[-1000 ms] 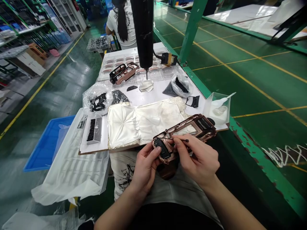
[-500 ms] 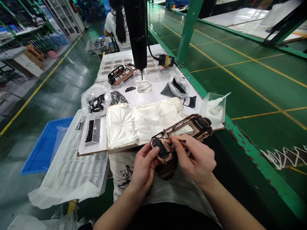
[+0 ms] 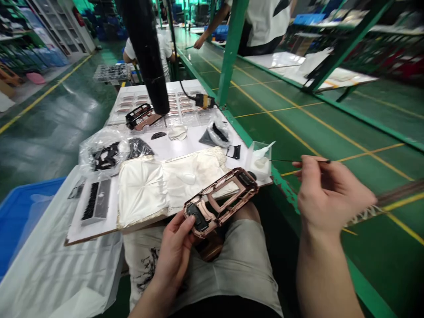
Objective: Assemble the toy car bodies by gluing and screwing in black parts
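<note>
My left hand grips the front end of a copper-coloured toy car body, thumb on a black part fitted inside it. The shell is tilted, its open underside facing me, over my lap and the table edge. Out to the right, my right hand pinches a thin dark stick. The stick's far tip reaches the clear plastic box, where a white bottle with a nozzle and a pale, cloudy blob lie. Whether the tip touches the blob I cannot tell.
A white padded cloth covers the table's front. Behind it hangs a black powered screwdriver. Another car body, bags of black parts, a box of small black pieces and a green post stand around. Other people are farther off.
My right hand has left the car body and swung right with the stick, bringing its tip to the clear box. My left hand keeps the shell. The view has turned right.
</note>
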